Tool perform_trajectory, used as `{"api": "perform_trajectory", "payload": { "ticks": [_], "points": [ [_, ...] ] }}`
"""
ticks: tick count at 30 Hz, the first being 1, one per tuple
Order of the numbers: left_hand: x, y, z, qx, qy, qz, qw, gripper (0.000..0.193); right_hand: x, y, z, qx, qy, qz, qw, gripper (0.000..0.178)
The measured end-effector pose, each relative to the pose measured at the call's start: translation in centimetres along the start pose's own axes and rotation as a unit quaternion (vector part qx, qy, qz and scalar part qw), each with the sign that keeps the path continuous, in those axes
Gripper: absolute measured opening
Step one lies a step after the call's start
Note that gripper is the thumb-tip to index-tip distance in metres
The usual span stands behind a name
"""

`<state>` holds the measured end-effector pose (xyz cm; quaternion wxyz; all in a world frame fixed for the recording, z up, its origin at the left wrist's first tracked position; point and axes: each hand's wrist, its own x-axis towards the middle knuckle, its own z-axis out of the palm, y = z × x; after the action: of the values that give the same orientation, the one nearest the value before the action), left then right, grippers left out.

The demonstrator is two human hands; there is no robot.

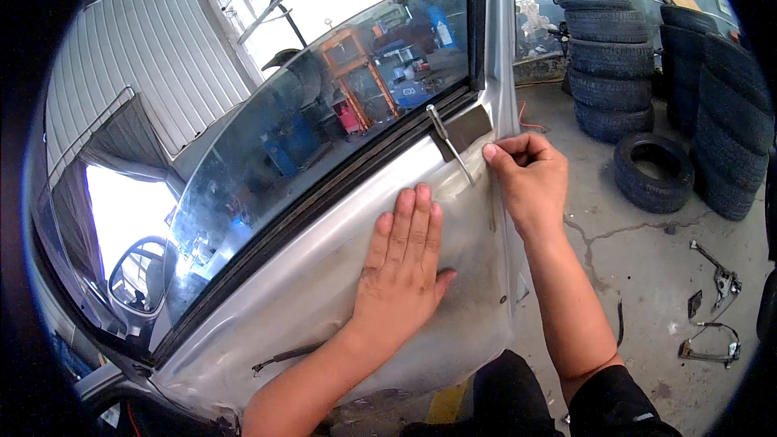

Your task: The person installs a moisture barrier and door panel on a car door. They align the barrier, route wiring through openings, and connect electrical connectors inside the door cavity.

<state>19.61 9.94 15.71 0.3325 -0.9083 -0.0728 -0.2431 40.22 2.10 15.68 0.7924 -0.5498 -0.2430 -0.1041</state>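
Note:
A car door (267, 287) stands before me with its inner side bare silver metal, covered by a cloudy translucent plastic film (469, 275). My left hand (401, 263) lies flat on the film, fingers stretched upward and close together. At the door's upper right corner, my right hand (532, 174) pinches the film's edge between thumb and forefinger. Just left of that pinch, a slim metal screwdriver-like tool (451, 143) leans at a slant below the window. Behind it is a dark rectangular patch (472, 129). A thin dark rod or cable (287, 356) pokes out near my left forearm.
The door's window glass (324, 113) is raised, with a side mirror (139, 275) at lower left. Stacked tyres (611, 61) stand at the back right, and a single tyre (653, 172) lies before them. Metal mechanism parts (723, 285) lie on the concrete floor (595, 243).

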Motion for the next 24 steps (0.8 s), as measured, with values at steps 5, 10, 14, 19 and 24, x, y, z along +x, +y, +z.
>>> {"api": "perform_trajectory", "payload": {
  "ticks": [5, 10, 14, 19, 24],
  "points": [
    [2.1, 0.4, -0.2, -0.016, 0.0, 0.017, 1.0, 0.106, 0.5, 0.9, -1.0, -0.034, -0.034, -0.092, 0.995, 0.019],
    [2.7, 0.7, -0.4, -0.027, 0.013, 0.002, 1.0, 0.102, -2.0, 2.1, -1.6, -0.174, 0.047, -0.382, 0.906, 0.031],
    [3.7, 1.1, 0.9, -0.044, 0.036, 0.006, 0.998, 0.103, -3.5, 1.5, -1.8, -0.238, -0.041, -0.43, 0.87, 0.053],
    [0.4, -0.6, -0.7, -0.064, 0.034, 0.014, 0.997, 0.104, -5.0, 1.9, -1.0, -0.329, -0.092, -0.396, 0.852, 0.063],
    [-9.4, -2.1, -1.5, -0.051, 0.025, -0.086, 0.995, 0.1, -5.5, 0.1, -2.6, -0.419, -0.104, -0.397, 0.81, 0.062]
  ]
}}
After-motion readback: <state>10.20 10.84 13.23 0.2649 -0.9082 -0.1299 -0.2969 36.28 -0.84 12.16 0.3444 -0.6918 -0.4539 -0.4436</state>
